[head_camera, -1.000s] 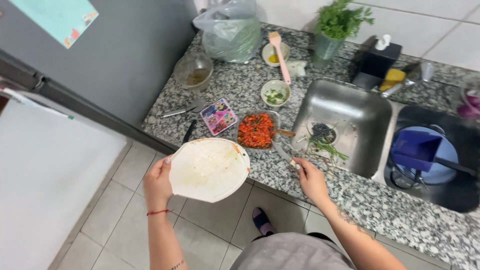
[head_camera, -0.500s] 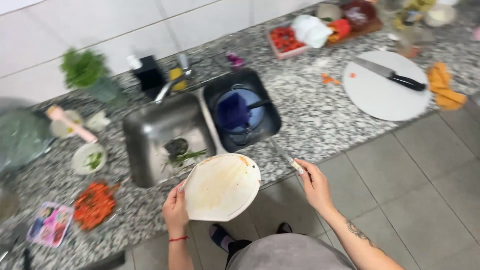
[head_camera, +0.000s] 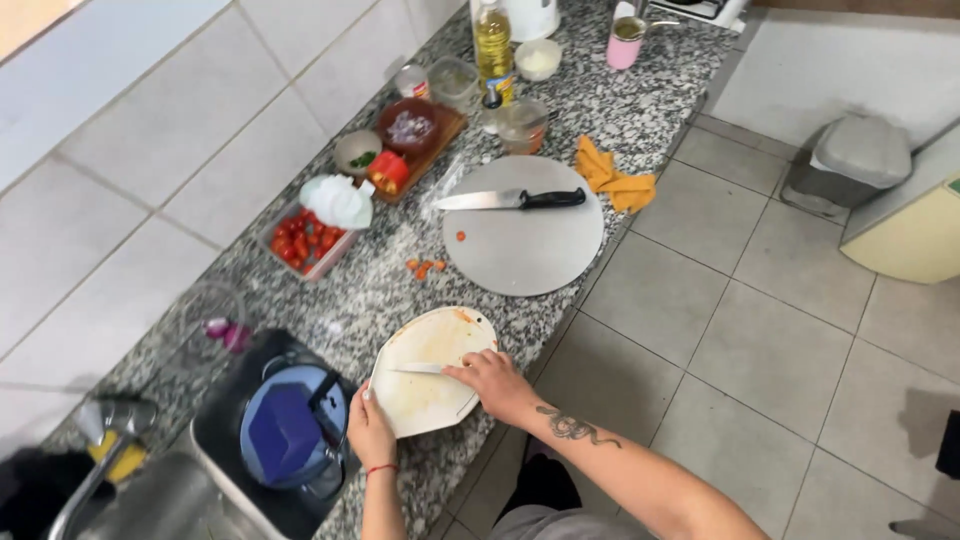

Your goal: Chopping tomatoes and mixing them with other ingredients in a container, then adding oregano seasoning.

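Bottles and tubs stand at the far end of the speckled stone counter (head_camera: 640,95): a tall clear bottle of yellow oil (head_camera: 492,42) with a pale label, a small white bowl (head_camera: 538,58) beside it, and a pink cup (head_camera: 625,44) further right. A clear box of red tomatoes (head_camera: 305,243) sits by the white tiled wall, with a crumpled white bag (head_camera: 337,200) on top of it. A round grey board (head_camera: 530,240) lies flat with a black-handled knife (head_camera: 512,199) across it, and a yellow cloth (head_camera: 612,181) lies just beside the board. Small orange bits (head_camera: 425,267) are scattered between the two boards. The white cutting board (head_camera: 425,375) is smeared and sits at the counter's edge, next to the dark sink (head_camera: 215,440). The left hand (head_camera: 372,435) holds the board's near edge with curled fingers. The right hand (head_camera: 495,385) closes around a small knife (head_camera: 418,368), whose blade lies flat on the board. A blue pot (head_camera: 285,430) rests in the sink. A grey bin (head_camera: 850,160) stands on the tiled floor.
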